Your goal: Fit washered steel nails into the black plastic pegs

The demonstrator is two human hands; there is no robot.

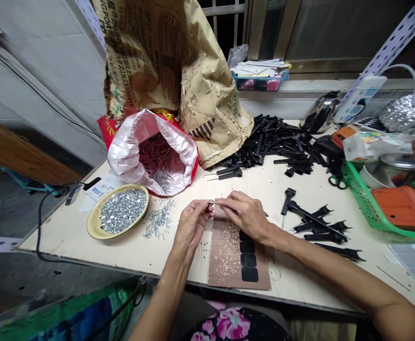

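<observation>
mid-batch, we judge, with plenty left
our left hand (192,221) and right hand (245,213) pinch a metal bit (211,202) by the mat's (234,281) far end; washers (124,210) crowd the dish (93,228), pins (154,154) the bag (124,158); which black parts (271,137) are finished, we cannot tell.

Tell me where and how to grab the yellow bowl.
Probably best by the left rim, coming from the person's left: the yellow bowl shows a bare strip of wall there, so a thumb could go inside, fingers outside. The metal pieces in it leave less bare wall at right, where loose ones lie; the red bag stands behind.
</observation>
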